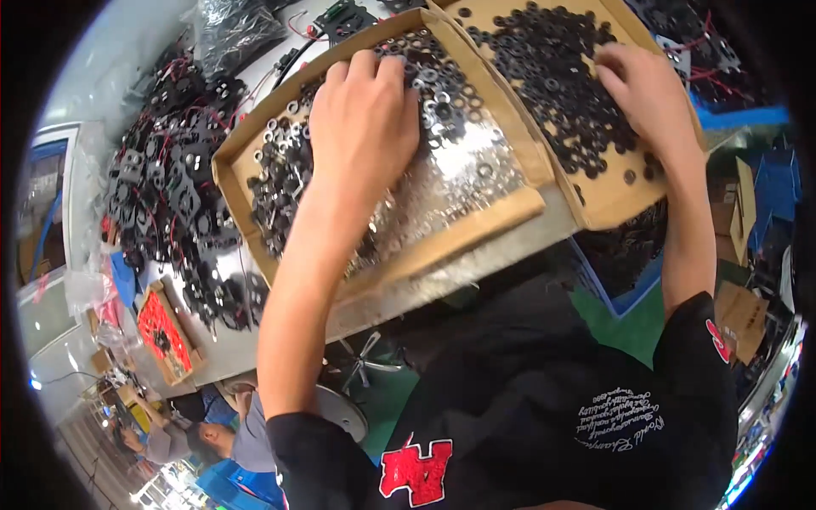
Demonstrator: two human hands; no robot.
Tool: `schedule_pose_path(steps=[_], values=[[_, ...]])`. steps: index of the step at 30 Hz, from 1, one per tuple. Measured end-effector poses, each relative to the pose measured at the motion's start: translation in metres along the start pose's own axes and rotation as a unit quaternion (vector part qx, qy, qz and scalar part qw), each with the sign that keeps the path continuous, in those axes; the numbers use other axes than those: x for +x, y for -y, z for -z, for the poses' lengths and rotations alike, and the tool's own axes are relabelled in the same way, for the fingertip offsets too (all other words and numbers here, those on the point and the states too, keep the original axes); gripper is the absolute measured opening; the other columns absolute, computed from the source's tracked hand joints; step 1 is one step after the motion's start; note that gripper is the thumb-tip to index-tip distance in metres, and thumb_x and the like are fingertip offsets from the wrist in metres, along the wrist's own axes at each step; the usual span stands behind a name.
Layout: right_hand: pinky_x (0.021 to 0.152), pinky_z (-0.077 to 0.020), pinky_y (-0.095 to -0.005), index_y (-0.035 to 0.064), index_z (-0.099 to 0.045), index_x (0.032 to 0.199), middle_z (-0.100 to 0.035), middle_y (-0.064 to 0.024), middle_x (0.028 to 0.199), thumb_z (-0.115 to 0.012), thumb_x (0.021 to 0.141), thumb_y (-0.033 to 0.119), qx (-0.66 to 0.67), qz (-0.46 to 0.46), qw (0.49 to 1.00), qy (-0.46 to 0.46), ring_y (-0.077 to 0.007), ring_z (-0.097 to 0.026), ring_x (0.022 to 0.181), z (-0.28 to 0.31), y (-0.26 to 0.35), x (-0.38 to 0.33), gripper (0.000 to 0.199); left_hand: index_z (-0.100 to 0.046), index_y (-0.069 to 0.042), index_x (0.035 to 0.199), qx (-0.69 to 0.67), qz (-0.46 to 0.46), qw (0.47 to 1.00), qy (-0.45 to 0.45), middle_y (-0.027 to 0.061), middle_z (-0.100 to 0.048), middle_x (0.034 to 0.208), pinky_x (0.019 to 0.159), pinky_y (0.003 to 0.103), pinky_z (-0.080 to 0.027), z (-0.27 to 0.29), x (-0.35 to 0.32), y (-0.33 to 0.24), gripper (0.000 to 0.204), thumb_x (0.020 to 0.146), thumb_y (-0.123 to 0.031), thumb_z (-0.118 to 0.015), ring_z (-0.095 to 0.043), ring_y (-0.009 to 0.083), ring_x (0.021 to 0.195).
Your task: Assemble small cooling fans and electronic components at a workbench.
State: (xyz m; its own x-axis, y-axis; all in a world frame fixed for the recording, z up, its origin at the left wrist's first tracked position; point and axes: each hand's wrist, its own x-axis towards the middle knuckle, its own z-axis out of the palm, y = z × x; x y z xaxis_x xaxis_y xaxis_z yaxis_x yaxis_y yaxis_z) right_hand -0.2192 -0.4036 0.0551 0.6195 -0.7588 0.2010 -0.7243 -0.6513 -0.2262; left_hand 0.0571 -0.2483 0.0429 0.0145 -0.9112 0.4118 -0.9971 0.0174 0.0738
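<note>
My left hand [364, 127] reaches over a shallow cardboard tray [463, 246] of small metal and black parts. Its fingers curl down and away, pressed together, and the fingertips are hidden behind the hand. Shiny metal rings [442, 109] lie beside it, and black cylindrical parts [274, 200] are heaped to its left. At the right, my right hand [643, 93] is over a second cardboard tray [614, 202], by a spread pile of small black rings [557, 85]. Thumb and fingers are bent together there; anything between them is too small to make out.
Black parts with red wires [174, 195] are heaped along the table's left side. A small box with red contents [161, 331] sits nearer. Clear plastic bags [234, 34] lie at the back. A blue bin [625, 293] stands below the right tray. Other people [225, 438] work at lower left.
</note>
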Motion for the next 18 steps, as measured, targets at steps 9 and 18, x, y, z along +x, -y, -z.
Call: schedule_pose_path(steps=[9,18], values=[[0.074,-0.0527,-0.0414,-0.0004,-0.068,0.090,-0.069,-0.0195,0.082,-0.071,0.071,0.020,0.005,-0.061,0.998,0.026,-0.0348,-0.067,0.080,-0.014,-0.001,0.016,0.028,-0.067,-0.007,0.092,0.083,-0.014,0.995,0.047,0.0111,-0.068,0.090,0.076,0.045,-0.052,-0.021,0.025,-0.010,0.015,0.088,-0.021,-0.064,-0.064,0.0338,0.089],[0.077,-0.0510,-0.0438,0.0021,-0.072,0.090,-0.068,-0.0191,0.084,-0.064,0.077,0.018,0.073,0.029,0.994,-0.081,-0.0368,-0.065,0.079,-0.014,-0.008,0.004,0.022,-0.068,0.001,0.103,-0.188,0.096,0.975,-0.073,0.0125,-0.071,0.084,0.067,0.034,-0.052,0.020,0.009,0.005,0.021,0.093,-0.016,-0.061,-0.070,0.0200,0.080]])
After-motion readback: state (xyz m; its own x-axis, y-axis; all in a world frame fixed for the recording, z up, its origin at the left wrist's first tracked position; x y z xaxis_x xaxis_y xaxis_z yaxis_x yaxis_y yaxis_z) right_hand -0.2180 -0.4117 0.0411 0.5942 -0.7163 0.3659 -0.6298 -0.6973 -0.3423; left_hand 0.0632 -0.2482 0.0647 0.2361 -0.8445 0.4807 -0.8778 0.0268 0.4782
